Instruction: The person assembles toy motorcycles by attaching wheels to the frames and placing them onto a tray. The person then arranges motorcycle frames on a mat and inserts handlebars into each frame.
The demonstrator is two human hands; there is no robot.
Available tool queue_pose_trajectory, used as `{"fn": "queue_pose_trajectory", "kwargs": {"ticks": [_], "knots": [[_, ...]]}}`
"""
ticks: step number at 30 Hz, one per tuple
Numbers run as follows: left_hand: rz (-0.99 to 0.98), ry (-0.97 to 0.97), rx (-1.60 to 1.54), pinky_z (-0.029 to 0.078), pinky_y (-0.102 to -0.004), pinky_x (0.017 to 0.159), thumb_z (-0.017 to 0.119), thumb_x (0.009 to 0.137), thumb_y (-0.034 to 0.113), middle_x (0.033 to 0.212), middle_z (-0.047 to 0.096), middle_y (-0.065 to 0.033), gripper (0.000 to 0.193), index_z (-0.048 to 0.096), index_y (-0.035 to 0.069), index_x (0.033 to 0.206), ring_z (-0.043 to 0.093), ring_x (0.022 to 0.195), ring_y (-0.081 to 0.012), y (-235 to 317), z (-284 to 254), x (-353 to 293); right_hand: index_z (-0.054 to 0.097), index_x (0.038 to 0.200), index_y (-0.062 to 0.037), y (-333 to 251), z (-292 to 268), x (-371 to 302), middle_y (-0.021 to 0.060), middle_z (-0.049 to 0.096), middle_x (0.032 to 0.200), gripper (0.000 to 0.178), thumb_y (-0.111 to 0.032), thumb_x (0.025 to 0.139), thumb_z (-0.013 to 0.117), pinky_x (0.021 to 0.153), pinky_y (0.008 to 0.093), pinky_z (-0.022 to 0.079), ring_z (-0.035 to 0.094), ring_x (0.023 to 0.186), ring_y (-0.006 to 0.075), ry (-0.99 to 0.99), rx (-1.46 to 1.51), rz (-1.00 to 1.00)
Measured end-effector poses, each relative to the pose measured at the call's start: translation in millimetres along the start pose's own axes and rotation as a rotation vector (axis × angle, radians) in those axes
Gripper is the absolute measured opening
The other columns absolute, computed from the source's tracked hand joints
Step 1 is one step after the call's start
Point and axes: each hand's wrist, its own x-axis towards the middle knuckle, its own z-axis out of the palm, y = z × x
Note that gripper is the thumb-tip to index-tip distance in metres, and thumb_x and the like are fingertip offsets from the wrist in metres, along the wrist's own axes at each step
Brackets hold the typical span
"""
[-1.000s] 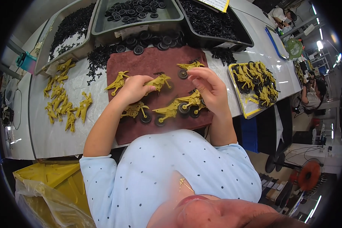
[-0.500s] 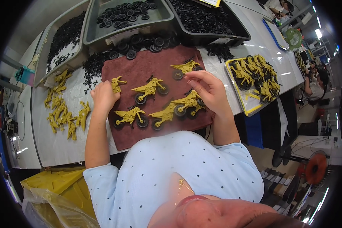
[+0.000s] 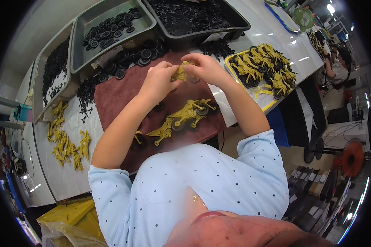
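Note:
At the far side of the dark red cloth (image 3: pixel 111 107), my two hands meet around a yellow toy motorcycle (image 3: pixel 180 73). My left hand (image 3: pixel 160 80) pinches it from the left, thumb and fingers closed. My right hand (image 3: pixel 208 70) curls its fingers onto the right side, by a blurred dark wheel; the fingers partly hide the toy. Nearer to me, more yellow toy motorcycles (image 3: pixel 193 109) with black wheels lie on the cloth. Another toy motorcycle (image 3: pixel 163 131) lies left of them, and my left forearm covers part of the others.
Beyond the cloth stand a grey bin of black wheels (image 3: pixel 76 61) and a dark bin of small black parts (image 3: pixel 235 29). Loose wheels (image 3: pixel 146 53) lie before them. Yellow bodies (image 3: pixel 64 148) are heaped at left. A yellow-rimmed tray (image 3: pixel 231 68) of motorcycles sits at right. A person (image 3: pixel 338 68) sits farther right.
My left hand has moved right and away from me, bringing a yellow piece from the cloth's left side. My right hand has moved in to meet it. The view has shifted slightly.

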Motion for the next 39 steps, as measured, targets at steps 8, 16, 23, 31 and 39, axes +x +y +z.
{"fn": "queue_pose_trajectory", "kwargs": {"ticks": [8,16,23,31,39], "knots": [[0.102,-0.131,0.248,0.051,-0.0355,0.072,0.077,0.069,0.014,0.095,0.066,-0.0111,0.036,0.069,0.003,0.101,0.064,0.082,-0.0276,-21,30,21,0.066,0.102,0.0006,57,7,22,0.017,0.069,0.093,0.034,-0.025,0.082,0.069,0.078,0.0347,0.052,0.067,0.087,0.0283,0.19,-0.208,-0.042],[0.14,-0.005,0.29,0.045,-0.0386,0.079,0.076,0.069,0.017,0.094,0.067,-0.0087,0.03,0.07,0.005,0.096,0.062,0.089,-0.0267,-31,42,16,0.065,0.103,-0.0018,69,18,22,0.0166,0.062,0.099,0.032,-0.02,0.078,0.074,0.081,0.0355,0.051,0.063,0.091,0.0299,0.277,-0.317,-0.224],[0.044,-0.053,0.258,0.044,-0.0384,0.081,0.076,0.069,0.016,0.095,0.067,-0.0082,0.031,0.07,0.005,0.097,0.062,0.092,-0.0262,-25,41,14,0.065,0.103,-0.0046,68,21,19,0.0152,0.063,0.1,0.032,-0.022,0.077,0.074,0.082,0.0378,0.05,0.062,0.093,0.0308,0.316,-0.402,-0.229],[0.04,-0.044,0.268,0.044,-0.0384,0.081,0.076,0.069,0.015,0.095,0.067,-0.0084,0.03,0.069,0.004,0.096,0.062,0.091,-0.0258,-28,45,11,0.065,0.105,-0.0078,70,24,17,0.0127,0.062,0.103,0.038,-0.029,0.075,0.075,0.088,0.0401,0.046,0.057,0.1,0.0316,0.295,-0.468,-0.187],[0.047,-0.069,0.303,0.044,-0.0384,0.077,0.076,0.069,0.013,0.092,0.067,-0.0079,0.027,0.07,0.005,0.093,0.063,0.087,-0.026,-22,45,12,0.057,0.119,-0.0099,72,25,16,0.0137,0.06,0.106,0.055,-0.034,0.073,0.077,0.089,0.0418,0.045,0.055,0.103,0.0329,0.319,-0.503,-0.162]]}}
